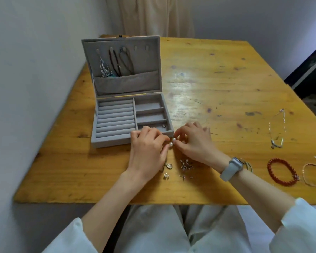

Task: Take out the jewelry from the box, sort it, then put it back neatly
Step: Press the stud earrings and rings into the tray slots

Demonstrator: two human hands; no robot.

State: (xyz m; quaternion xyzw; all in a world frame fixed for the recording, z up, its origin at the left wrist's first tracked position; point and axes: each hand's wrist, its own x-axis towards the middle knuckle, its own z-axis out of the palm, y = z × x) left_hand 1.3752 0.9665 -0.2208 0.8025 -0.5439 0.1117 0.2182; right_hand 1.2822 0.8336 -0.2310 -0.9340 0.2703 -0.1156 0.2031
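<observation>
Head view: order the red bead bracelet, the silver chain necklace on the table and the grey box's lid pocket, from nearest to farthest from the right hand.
1. Red bead bracelet, right of the right hand, near the table's front edge.
2. Silver chain necklace, farther right.
3. Grey lid pocket, up left in the upright lid.
The first two are fairly close.

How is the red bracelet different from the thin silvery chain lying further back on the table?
The red bracelet is a thick beaded ring of strong red; the silvery chain is thin, pale and hard to make out. The red bracelet holds a rounded loop, while the silvery chain lies stretched in a long narrow loop. Both rest untouched on the wooden table, right of the hands.
</observation>
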